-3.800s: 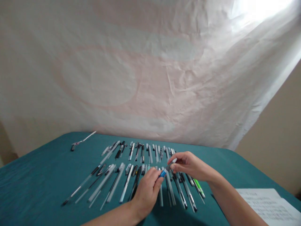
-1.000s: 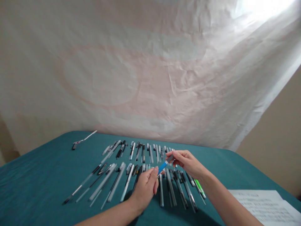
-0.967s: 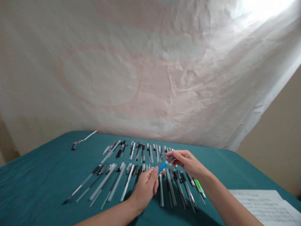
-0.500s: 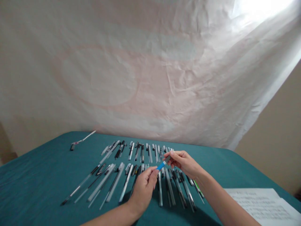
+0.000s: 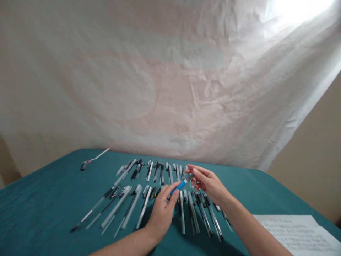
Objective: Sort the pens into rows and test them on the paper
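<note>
A pen with a blue barrel and grey end (image 5: 181,184) is held slanted above two rows of pens (image 5: 149,199) on a teal tablecloth (image 5: 39,206). My left hand (image 5: 162,209) pinches its lower blue end between thumb and fingers. My right hand (image 5: 206,181) holds its upper grey end with the fingertips, the other fingers loosely spread. Both hands hover over the middle of the near row.
A lone pen (image 5: 93,159) lies apart at the far left. A printed sheet of paper (image 5: 298,234) lies at the near right. A creased white cloth (image 5: 170,78) hangs behind the table. The table's far edge runs just behind the back row.
Both hands have carried the blue pen a little left and farther from me. The right hand's fingers have spread somewhat. The green pen at the right is now hidden behind my right forearm.
</note>
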A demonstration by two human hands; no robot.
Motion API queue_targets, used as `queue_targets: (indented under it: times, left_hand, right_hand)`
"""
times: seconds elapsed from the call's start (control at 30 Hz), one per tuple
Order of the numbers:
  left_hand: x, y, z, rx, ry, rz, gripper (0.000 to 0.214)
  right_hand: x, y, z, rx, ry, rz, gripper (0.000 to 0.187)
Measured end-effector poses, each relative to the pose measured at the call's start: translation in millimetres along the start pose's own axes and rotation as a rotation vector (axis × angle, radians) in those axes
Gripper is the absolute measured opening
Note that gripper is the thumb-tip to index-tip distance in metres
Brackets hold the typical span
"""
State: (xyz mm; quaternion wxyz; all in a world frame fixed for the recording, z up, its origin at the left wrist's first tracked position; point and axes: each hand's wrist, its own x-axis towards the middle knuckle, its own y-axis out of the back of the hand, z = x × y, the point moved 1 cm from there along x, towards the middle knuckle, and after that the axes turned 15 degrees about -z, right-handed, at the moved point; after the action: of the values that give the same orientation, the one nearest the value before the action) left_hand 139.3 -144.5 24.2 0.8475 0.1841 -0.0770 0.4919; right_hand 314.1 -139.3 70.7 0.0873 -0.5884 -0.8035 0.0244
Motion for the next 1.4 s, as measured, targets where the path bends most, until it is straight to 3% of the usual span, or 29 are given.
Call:
queue_targets:
  times: [0.2, 0.33, 0.43, 0.63, 0.9, 1.1, 1.3, 1.4]
  left_hand:
    - [-4, -2.1, 2, -0.066, 0.06, -0.024, 0.033]
    - [-6, -2.3, 8, 0.014, 0.0, -0.049, 0.029]
    - [-6, -2.3, 9, 0.036, -0.013, -0.05, 0.028]
    - [-2, 0.1, 1, 0.01, 0.006, 0.0, 0.026]
    - [-3, 0.0, 2, 0.034, -0.002, 0.003, 0.027]
    - [-2, 1.0, 1, 0.024, 0.01, -0.012, 0.027]
    - [-1, 1.5, -2, 0.053, -0.021, -0.013, 0.025]
    - [-1, 1.2, -3, 0.063, -0.037, -0.015, 0.024]
  right_hand:
    - [2, 7, 3, -0.119, -0.059, -0.003, 0.034]
    - [4, 12, 10, -0.208, -0.077, 0.06, 0.035]
    - [3, 12, 10, -0.184, -0.088, 0.056, 0.035]
    - [-1, 8, -4, -0.046, -0.059, -0.096, 0.038]
    - [3, 15, 7, -0.041, -0.061, -0.01, 0.025]
    - [2, 13, 5, 0.021, -0.095, -0.045, 0.034]
    - [5, 18, 13, -0.046, -0.088, 0.021, 0.028]
    - [3, 17, 9, -0.037, -0.102, -0.033, 0.029]
